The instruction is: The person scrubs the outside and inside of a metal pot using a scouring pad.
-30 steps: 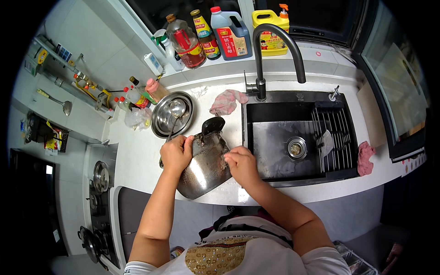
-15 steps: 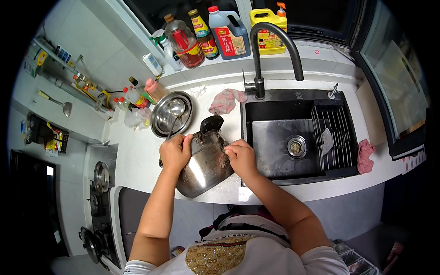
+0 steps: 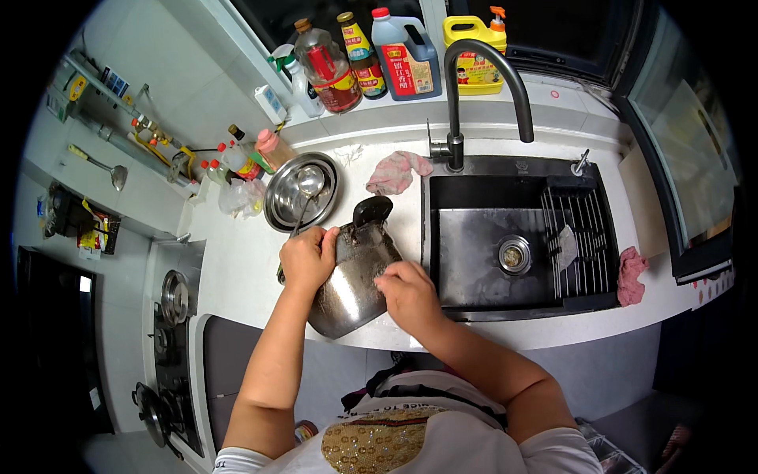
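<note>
A stainless steel pot [image 3: 351,284] with a black handle [image 3: 372,210] lies tilted on its side at the counter's front edge, its metal wall stained brown near the handle. My left hand [image 3: 308,259] is closed on its left edge, thumb on the wall, other fingers partly hidden. Against the right part of the wall, my right hand [image 3: 409,294] presses with bent fingers. They pinch a small grey-brown wad, mostly hidden under the fingertips. Just behind my left hand, a steel basin [image 3: 272,204] holds a ladle [image 3: 309,181].
The black sink [image 3: 474,261], with a dark tap [image 3: 455,150] and a drying rack [image 3: 588,245], lies to the right. A pink-white cloth [image 3: 397,172] sits behind the pot; a pink cloth [image 3: 631,276] is right of the sink. Several bottles line the sill.
My right hand has slid down and left across the pot's wall, covering more of the wad. My left hand keeps its hold. The whole view has shifted slightly.
</note>
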